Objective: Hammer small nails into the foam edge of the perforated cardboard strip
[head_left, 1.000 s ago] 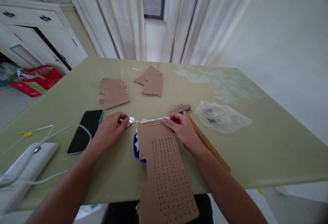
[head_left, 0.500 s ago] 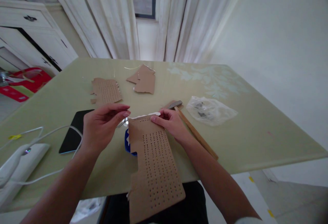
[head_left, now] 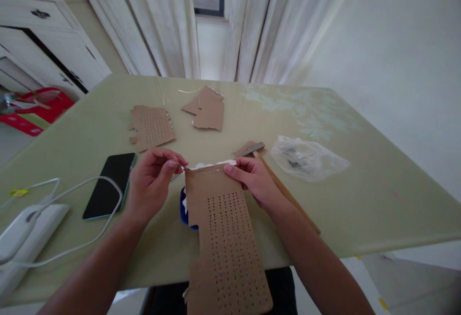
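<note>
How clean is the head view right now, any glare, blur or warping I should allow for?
Head view: soft, even daylight from the curtains; pale sheen on the table far side; wide-angle bending at the edges; left hand and perforated cardboard slightly soft, its holes readable; the item at the left fingers is too small to identify.

Both hands, left hand (head_left: 153, 183) and right hand (head_left: 252, 180), pinched the far edge of a long brown perforated cardboard strip (head_left: 223, 238) over the pale green glass-topped table (head_left: 360, 199), beside a black smartphone (head_left: 108, 185).
</note>
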`<move>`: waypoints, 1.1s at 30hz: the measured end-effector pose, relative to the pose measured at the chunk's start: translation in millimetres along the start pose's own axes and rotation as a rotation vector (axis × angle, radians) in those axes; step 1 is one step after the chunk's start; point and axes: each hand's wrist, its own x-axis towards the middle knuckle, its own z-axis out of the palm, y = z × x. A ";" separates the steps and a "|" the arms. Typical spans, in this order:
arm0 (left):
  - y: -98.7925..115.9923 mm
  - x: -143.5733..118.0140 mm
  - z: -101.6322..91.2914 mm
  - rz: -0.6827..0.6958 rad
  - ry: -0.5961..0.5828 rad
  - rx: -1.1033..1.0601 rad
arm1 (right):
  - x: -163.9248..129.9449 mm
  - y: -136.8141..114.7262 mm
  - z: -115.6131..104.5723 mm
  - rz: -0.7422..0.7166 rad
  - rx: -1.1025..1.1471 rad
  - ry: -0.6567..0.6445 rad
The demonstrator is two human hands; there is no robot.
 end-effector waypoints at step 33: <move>5.7 -8.5 4.8 0.023 -0.110 0.203 | 0.4 5.0 0.8 -0.227 -0.328 0.091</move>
